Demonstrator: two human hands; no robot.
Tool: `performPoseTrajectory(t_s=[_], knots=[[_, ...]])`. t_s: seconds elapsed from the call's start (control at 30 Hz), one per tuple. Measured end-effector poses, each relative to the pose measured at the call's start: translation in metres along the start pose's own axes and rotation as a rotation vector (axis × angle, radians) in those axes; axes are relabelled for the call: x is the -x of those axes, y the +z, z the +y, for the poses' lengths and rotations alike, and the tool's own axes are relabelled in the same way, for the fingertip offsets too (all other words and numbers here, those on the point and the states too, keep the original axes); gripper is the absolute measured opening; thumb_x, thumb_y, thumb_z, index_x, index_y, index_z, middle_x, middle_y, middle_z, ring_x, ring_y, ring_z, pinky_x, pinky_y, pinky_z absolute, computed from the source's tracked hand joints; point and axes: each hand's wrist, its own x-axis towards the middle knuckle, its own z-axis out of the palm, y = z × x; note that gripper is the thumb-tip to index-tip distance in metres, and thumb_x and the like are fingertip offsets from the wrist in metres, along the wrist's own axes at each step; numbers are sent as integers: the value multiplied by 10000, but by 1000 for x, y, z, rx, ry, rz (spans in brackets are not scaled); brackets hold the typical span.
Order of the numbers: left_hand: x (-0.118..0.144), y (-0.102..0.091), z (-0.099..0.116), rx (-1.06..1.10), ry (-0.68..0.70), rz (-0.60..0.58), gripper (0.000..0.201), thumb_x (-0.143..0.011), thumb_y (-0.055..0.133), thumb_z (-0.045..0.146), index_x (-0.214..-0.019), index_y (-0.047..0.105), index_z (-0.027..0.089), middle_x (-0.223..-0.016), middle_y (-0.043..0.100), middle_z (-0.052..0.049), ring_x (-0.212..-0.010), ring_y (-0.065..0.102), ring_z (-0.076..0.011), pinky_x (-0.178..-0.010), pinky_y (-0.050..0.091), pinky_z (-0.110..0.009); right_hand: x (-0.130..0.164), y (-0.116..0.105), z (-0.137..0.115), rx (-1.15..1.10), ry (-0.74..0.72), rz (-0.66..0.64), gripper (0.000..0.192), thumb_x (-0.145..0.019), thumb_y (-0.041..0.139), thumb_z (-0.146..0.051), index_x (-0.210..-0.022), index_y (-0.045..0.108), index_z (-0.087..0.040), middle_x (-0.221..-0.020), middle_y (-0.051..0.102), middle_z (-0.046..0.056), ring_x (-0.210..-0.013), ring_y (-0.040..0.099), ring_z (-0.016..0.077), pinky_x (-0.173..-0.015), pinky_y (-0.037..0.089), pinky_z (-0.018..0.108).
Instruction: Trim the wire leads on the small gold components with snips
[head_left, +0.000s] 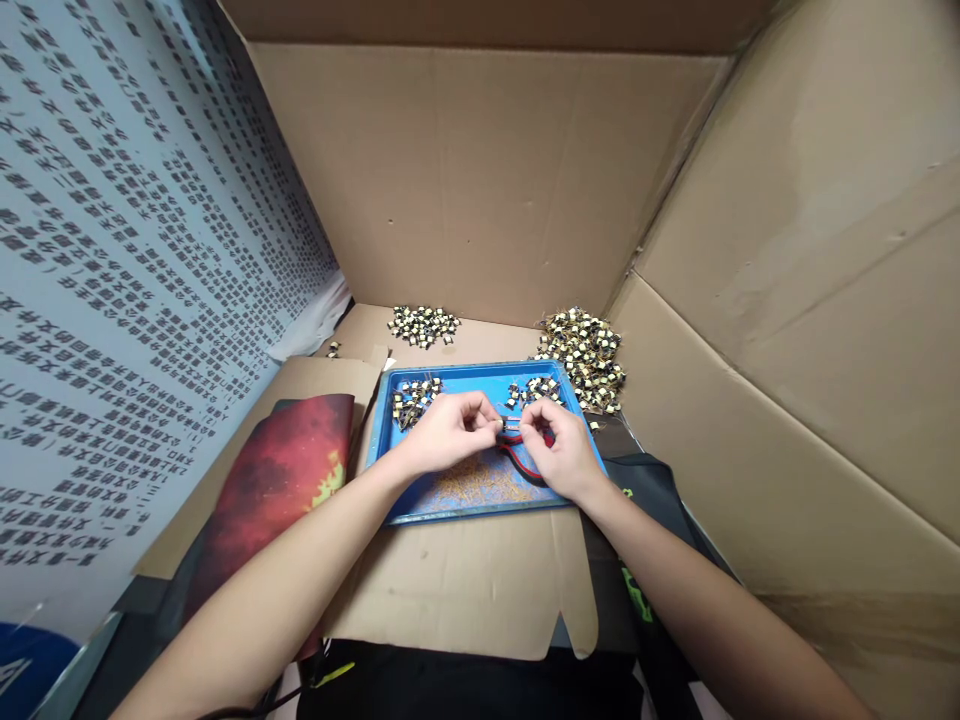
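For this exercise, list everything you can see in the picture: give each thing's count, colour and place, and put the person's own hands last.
Tray: one, blue, centre, on cardboard.
Parts in tray: two small clusters, yellow-black, at its far left and far right.
Back-left pile: one, many yellow-black parts, behind the tray.
Back-right pile: one, larger, same parts, by the tray's far right corner.
Debris: brownish bits, on the tray's near floor.
Cutters: one, red-black handles, under the right hand.
Red sheet: one, left of the tray.
Printed sheet: one, white with black text, left wall.
Cardboard walls: brown, behind and right.
Left hand: pinching a small part over the tray.
Right hand: fingertips meeting the left hand's.
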Motion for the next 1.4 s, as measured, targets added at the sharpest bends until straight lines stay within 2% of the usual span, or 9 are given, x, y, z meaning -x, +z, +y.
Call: performPoseTrajectory(t_s=[0.2,0.33,0.53,0.83,0.97,1.07,1.17,1.4], knots=[[-2,-4,-7,-19,14,19,157,-819,693,283,-810,649,133,-673,623,13,-602,516,-103,-591,400,-218,-2,0,1,-9,-25,1,29,-919,637,-233,-909,657,-215,-875,624,33,-709,564,165,-620,452,293],[-2,-3,-5,-20,12,4,171,-825,694,295,-820,649,131,-685,622,11,-613,518,-104,-601,405,-219,-2,3,0,21,-25,-31,49,-913,661,-218,-882,698,-219,-849,642,36,-698,567,167,-618,454,298],[-2,-2,-5,30,9,2,182,-825,698,307,-814,645,133,-671,620,11,-603,521,-103,-599,411,-223,-2,2,-2,38,-24,-41,90,-879,643,-161,-806,659,-212,-779,614,15,-656,523,153,-599,420,287],[-3,-4,-3,125,-27,-20,170,-820,681,300,-801,631,139,-669,700,-33,-590,588,-122,-605,454,-235,-2,1,-1,41,-2,-68,145,-782,621,-91,-729,576,-217,-723,547,-15,-624,488,142,-576,395,271],[-5,-7,-2,199,-44,-31,112,-771,678,241,-780,625,143,-639,704,-27,-567,597,-118,-600,464,-226,-2,-3,0,-28,1,-75,60,-861,601,-156,-852,624,-210,-806,595,10,-670,524,157,-609,421,285],[-6,-8,-2,212,-79,-66,97,-764,670,233,-761,626,146,-625,701,-20,-564,597,-115,-598,462,-220,-2,-4,0,-83,1,-116,99,-946,573,-248,-969,662,-209,-883,636,32,-744,574,176,-657,445,300],[-6,-7,-3,216,-102,-121,110,-783,663,248,-754,633,147,-618,694,-13,-558,584,-109,-588,446,-215,-3,-2,1,-75,10,-129,167,-986,562,-307,-901,671,-213,-869,659,39,-786,596,190,-682,443,307],[-5,-7,-1,229,-142,-159,107,-761,682,249,-767,653,146,-610,689,-5,-533,551,-101,-574,427,-217,-3,0,1,-38,23,-136,162,-931,627,-256,-777,649,-210,-751,645,14,-653,539,157,-616,416,288]])
